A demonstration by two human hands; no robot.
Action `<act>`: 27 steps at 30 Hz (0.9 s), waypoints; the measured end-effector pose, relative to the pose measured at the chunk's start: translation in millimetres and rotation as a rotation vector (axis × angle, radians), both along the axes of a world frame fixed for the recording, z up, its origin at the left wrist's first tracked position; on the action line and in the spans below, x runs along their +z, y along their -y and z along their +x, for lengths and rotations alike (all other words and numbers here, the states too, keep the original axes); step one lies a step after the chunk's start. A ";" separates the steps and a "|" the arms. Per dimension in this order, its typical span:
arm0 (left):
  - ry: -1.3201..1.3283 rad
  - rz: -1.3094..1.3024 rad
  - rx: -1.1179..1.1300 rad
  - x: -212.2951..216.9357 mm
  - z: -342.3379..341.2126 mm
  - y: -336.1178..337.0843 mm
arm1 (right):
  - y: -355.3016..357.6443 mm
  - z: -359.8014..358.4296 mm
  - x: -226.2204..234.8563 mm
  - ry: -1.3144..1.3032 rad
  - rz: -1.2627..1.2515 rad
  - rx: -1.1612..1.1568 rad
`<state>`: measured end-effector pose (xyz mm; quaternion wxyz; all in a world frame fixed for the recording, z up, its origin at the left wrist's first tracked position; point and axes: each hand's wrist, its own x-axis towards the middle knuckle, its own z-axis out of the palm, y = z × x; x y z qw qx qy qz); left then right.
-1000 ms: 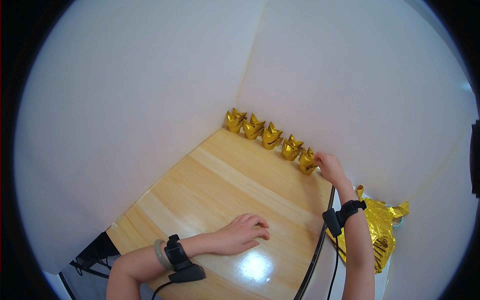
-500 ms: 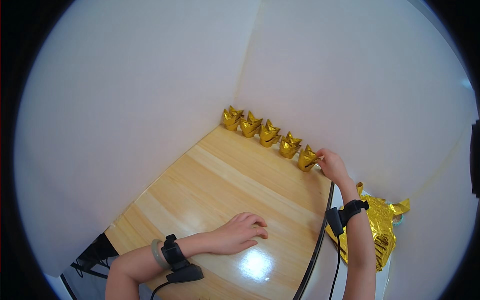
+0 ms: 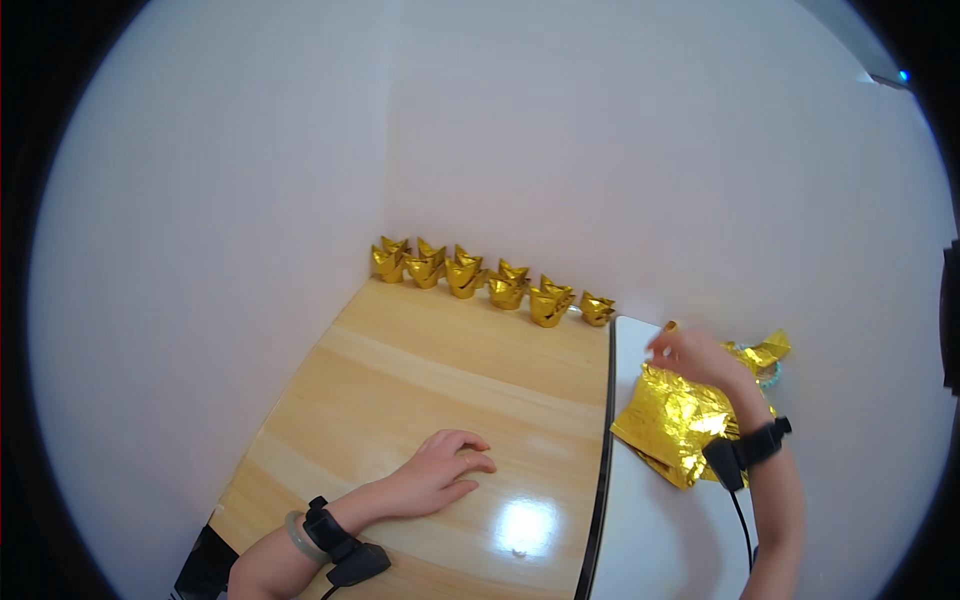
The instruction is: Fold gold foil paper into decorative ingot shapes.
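Several folded gold foil ingots (image 3: 463,275) stand in a row along the wall at the table's far edge. The smaller one at the right end (image 3: 597,309) sits by the dark table edge. My right hand (image 3: 694,358) hovers over a stack of gold foil sheets (image 3: 668,418) on the white surface, its fingers loosely bent, slightly blurred and seemingly holding nothing. On the wood tabletop (image 3: 400,390) rests my left hand (image 3: 438,474), empty, fingers apart and gently curved.
A dark edge strip (image 3: 603,450) parts the wood tabletop from the white surface (image 3: 650,530) on the right. Behind the foil lies a turquoise beaded loop (image 3: 772,376). Pale walls close off the left and the back. Cabled black bands (image 3: 748,450) sit on both wrists.
My right hand has left the row's right end and moved to the foil stack. A smaller ingot now shows there. The view has shifted right; my left hand keeps its pose.
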<state>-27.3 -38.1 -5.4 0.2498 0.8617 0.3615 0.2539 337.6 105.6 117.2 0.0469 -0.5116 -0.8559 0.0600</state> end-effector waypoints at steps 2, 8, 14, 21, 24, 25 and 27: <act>0.005 0.002 0.000 2.8 1.1 -1.4 | 52.0 2.8 1.0 0.393 -0.088 -0.142; -0.038 -0.021 0.002 5.7 1.9 -3.7 | 139.7 -0.7 -73.5 0.371 0.075 -0.270; -0.032 0.001 -0.001 8.0 2.9 -2.6 | 90.7 49.6 -113.5 0.303 0.278 -0.235; -0.047 0.019 0.008 4.2 6.8 -2.5 | 49.1 62.1 -139.8 0.238 0.454 -0.279; -0.033 0.009 0.017 4.0 7.3 -0.5 | 57.4 55.0 -125.1 0.160 0.366 -0.279; -0.033 0.024 0.024 5.8 6.7 1.5 | 64.5 51.2 -113.4 0.140 0.282 -0.290; -0.025 0.026 0.030 4.6 4.1 2.1 | 76.7 45.6 -90.7 0.014 0.227 -0.293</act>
